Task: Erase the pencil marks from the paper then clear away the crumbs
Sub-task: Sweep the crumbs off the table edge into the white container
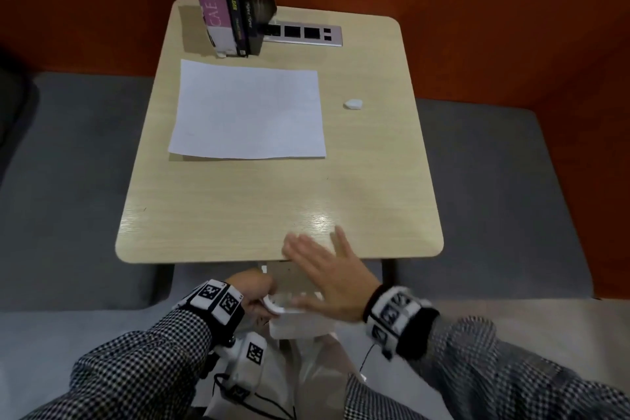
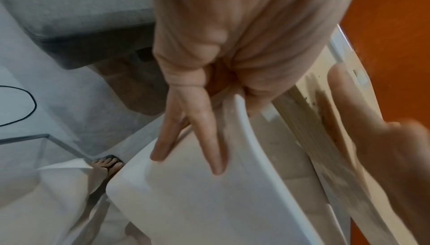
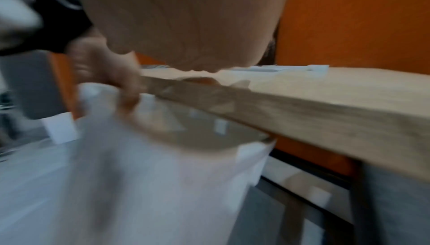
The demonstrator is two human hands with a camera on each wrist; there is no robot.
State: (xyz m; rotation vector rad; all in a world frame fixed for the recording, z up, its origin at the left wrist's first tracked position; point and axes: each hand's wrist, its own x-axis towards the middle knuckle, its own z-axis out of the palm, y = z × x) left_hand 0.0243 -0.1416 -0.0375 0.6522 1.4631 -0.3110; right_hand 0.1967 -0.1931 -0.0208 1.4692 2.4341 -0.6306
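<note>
— Okay, hands first. What do we log for the left hand (image 1: 250,290)?

— We see it below the near edge of the table (image 1: 211,208), gripping the rim of a white bin (image 1: 293,324). In the left wrist view the thumb hooks over the rim and two fingers (image 2: 209,138) lie flat against the bin's (image 2: 197,203) outer wall. So we call it closed around the bin.

— And the right hand (image 1: 332,278)?

— Open, we say. Fingers are spread and straight, holding nothing. It lies across the near table edge, fingertips over the tabletop, palm above the bin's mouth. It's motion-blurred in all views, so we can't tell whether it touches the wood.

— Bin position?

— We put it just under the near edge, tucked against it; the right wrist view shows the bin (image 3: 163,184) right below the table's lip.

— Paper?

— We see the paper (image 1: 249,112) flat on the far half of the table, well apart from both hands. No marks that we can make out at this size.

— Eraser?

— We mark it as a small white lump (image 1: 353,103), right of the paper, apart from it. Crumbs we can't see.

— Anything else?

— Upright books (image 1: 235,0) at the far-left edge, and a socket strip (image 1: 303,32) beside them.
</note>
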